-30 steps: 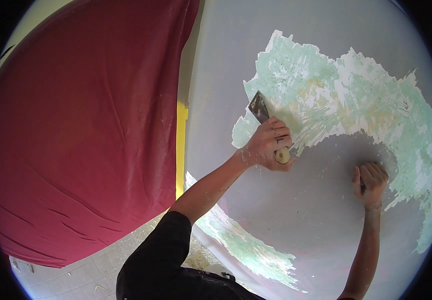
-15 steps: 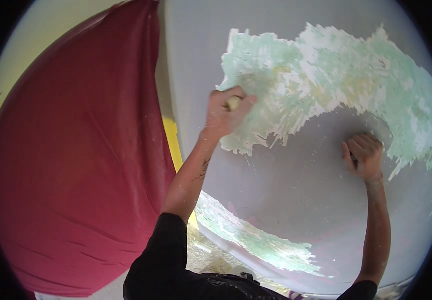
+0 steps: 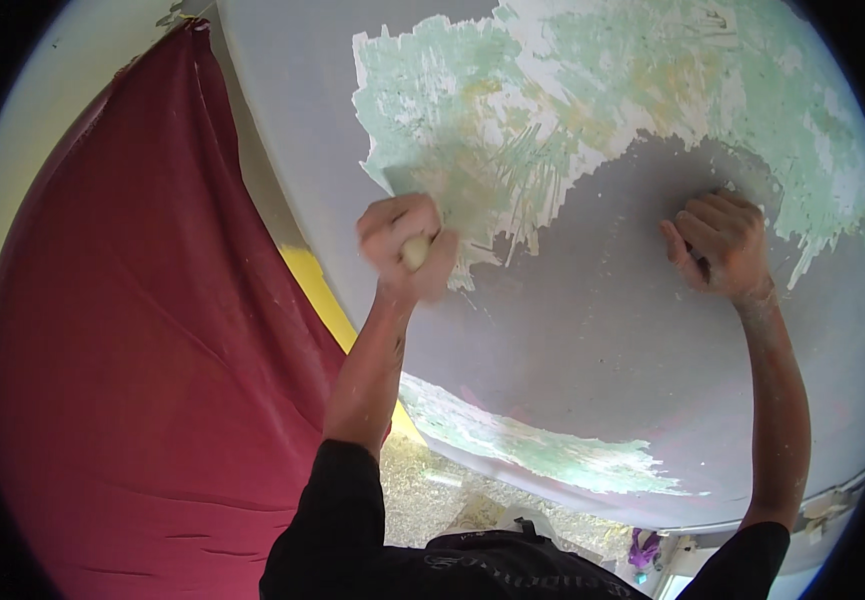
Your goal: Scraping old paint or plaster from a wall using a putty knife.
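Ok, L hand [image 3: 407, 225] grips pale hdl [image 3: 415, 253]; R hand [image 3: 720, 245] fisted by wall [image 3: 592, 330]; red drape [image 3: 152, 330] on L, littered flr [image 3: 417, 490] below.

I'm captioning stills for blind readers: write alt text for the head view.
A person's blurred left hand grips a pale-handled scraper at the lower-left edge of a ragged pale-green and white patch on a gray wall. The right hand is loosely curled in front of the wall; a dark red cloth hangs at left.
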Demonstrator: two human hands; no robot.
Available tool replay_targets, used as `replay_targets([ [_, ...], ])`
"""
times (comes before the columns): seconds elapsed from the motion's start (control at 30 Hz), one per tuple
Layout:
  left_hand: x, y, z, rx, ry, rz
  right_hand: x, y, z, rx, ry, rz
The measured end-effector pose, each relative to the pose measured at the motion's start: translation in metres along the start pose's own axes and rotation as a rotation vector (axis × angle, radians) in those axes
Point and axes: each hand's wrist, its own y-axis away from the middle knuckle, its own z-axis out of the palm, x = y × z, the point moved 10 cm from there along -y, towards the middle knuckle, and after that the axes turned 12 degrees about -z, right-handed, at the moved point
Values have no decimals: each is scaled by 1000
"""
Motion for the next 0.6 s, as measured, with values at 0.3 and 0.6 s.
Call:
replay_targets([
  [0.3,-10,9,30,-43,-236,88,-2,-11,2,-10,-48,-45],
  [0.6,3,31,17,2,-151,108,-6,-11,-4,17,10,-85],
])
